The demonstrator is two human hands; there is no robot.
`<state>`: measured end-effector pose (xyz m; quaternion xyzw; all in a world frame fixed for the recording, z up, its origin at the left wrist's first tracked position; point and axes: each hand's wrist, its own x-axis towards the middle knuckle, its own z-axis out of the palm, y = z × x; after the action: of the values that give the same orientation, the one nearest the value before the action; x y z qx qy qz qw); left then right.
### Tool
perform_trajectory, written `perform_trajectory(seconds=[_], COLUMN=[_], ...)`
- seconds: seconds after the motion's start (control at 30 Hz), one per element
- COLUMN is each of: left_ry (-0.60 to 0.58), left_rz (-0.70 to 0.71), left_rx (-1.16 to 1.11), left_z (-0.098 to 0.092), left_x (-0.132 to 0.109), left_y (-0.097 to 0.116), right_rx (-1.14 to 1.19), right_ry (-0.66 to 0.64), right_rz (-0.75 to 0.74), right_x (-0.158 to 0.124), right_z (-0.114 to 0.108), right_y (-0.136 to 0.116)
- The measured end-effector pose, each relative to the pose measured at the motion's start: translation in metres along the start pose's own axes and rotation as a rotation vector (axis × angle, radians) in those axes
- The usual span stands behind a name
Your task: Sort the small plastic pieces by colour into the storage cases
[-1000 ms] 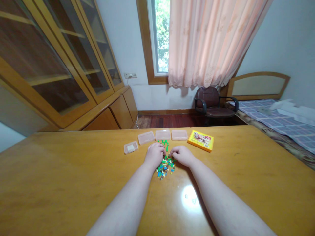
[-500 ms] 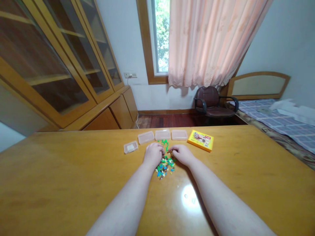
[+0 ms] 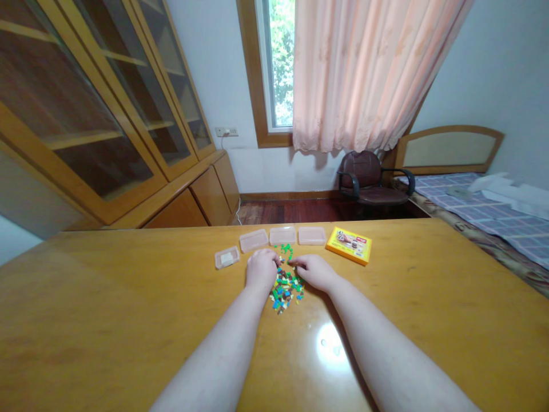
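A glossy wooden tabletop (image 3: 128, 297) is seen in a bedroom. A pile of small coloured bricks (image 3: 286, 287) lies near its middle, and every place below is given from that pile.

The fingers (image 3: 271, 260) of the left hand (image 3: 261, 268) are curled downward at the pile's left far edge, with the tips hidden among the bricks. Whether a brick is gripped cannot be told. The fingers (image 3: 299, 263) of the right hand (image 3: 315, 271) are drawn together at the pile's right far edge, touching the bricks. A hold on any one piece cannot be made out either. Both forearms are laid along the tabletop on either side of the pile.

Just beyond the pile, a small cluster of green bricks (image 3: 285, 249) is set apart. Beyond that, three clear shallow boxes (image 3: 282, 235) are lined up side by side. A smaller clear box (image 3: 227, 257) is placed left of the pile, and a yellow carton (image 3: 349, 245) is found beyond it to the right.

Further back a brown armchair (image 3: 369, 180) is seen under a pink curtain (image 3: 364, 74), with a bed (image 3: 493, 214) to the right and a glass-fronted cabinet (image 3: 107, 114) to the left.
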<state>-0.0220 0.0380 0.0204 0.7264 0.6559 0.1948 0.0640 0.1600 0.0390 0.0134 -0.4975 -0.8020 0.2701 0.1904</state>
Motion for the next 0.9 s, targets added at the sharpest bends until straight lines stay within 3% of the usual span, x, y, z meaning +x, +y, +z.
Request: perform_trajectory(seconds=[0.3, 0.57, 0.7, 0.9], left_ry=[-0.084, -0.057, -0.113, -0.039], left_rz=[0.035, -0.028, 0.033, -0.002], left_rx=[0.009, 0.038, 0.02, 0.036], left_z=[-0.0031, -0.0037, -0.004, -0.0034], left_x=[-0.0004, -0.0004, 0.0001, -0.0008], left_y=[0.0007, 0.0024, 0.004, 0.0031], right_rx=[-0.004, -0.003, 0.016, 0.015], right_ry=[0.033, 0.038, 0.042, 0.044], right_rz=[0.042, 0.06, 0.051, 0.065], right_x=[0.0007, 0.0004, 0.0005, 0.0], right_z=[-0.0007, -0.001, -0.0006, -0.0012], right_y=[-0.0008, 0.0002, 0.0003, -0.0006])
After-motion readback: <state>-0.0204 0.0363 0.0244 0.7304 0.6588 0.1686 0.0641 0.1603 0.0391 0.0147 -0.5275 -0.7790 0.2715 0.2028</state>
